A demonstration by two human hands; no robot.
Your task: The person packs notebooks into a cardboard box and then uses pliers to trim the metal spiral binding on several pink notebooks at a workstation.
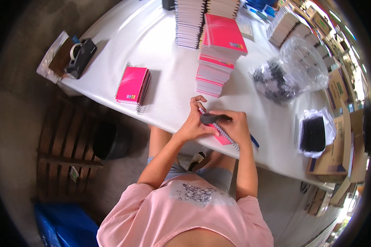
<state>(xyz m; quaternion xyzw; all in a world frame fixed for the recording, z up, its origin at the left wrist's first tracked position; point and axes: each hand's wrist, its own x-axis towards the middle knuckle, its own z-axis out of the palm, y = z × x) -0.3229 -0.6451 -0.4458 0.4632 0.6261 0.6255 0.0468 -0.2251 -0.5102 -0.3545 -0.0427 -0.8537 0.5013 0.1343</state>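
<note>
At the table's near edge, my left hand (pixel 196 124) grips a small pink spiral notebook (pixel 221 137), its thumb lying across the cover. A metal coil runs along the notebook's right side. My right hand (pixel 236 125) is closed over that coil, holding a dark curved object (pixel 210 118) whose kind I cannot make out. Just beyond my hands rises a tall, leaning stack of pink notebooks (pixel 222 35). To the left lies a small pile of pink spiral notebooks (pixel 132 85) with coils on both sides. A thin blue object (pixel 254 140) shows beside my right wrist.
A black tape dispenser (pixel 81 57) stands at the table's left corner. On the right are a clear plastic bag with black pieces (pixel 276 80), a black stack on white wrapping (pixel 312 134) and cardboard boxes (pixel 332 154). Coil-bound stacks (pixel 189 24) stand at the back.
</note>
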